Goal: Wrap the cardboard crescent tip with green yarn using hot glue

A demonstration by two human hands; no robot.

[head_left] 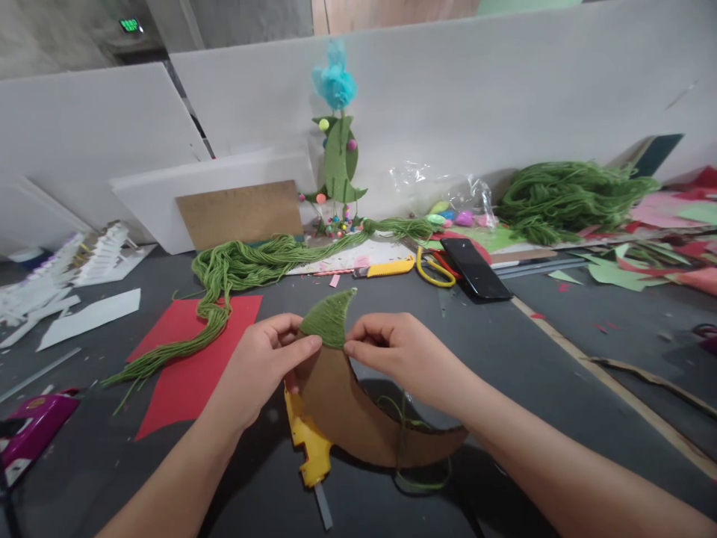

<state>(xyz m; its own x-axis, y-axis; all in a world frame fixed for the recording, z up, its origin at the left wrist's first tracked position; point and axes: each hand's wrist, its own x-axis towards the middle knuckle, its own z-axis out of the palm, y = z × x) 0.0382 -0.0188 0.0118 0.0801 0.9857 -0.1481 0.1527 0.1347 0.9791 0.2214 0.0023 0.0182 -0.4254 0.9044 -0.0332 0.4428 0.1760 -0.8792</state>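
Note:
A brown cardboard crescent [358, 411] is held up over the dark table, its upper tip wrapped in green yarn [329, 317]. My left hand [274, 351] pinches the crescent's left edge, thumb lying just below the wrapped part. At the inner edge, my right hand [400, 347] has thumb and fingertips pressed together beside the wrapping; the strand there is too fine to make out. A loose green strand [402, 433] hangs in a loop across the crescent's lower arm. Partly hidden behind the cardboard lies a yellow glue gun [311, 441] with a grey glue stick.
Green yarn [246, 265] trails over red paper [190, 366] on the left. A utility knife [386, 267], scissors [434, 269] and a phone [476, 269] lie ahead. A decorated green crescent piece [339, 161] stands at the back. A purple tool [39, 426] sits far left.

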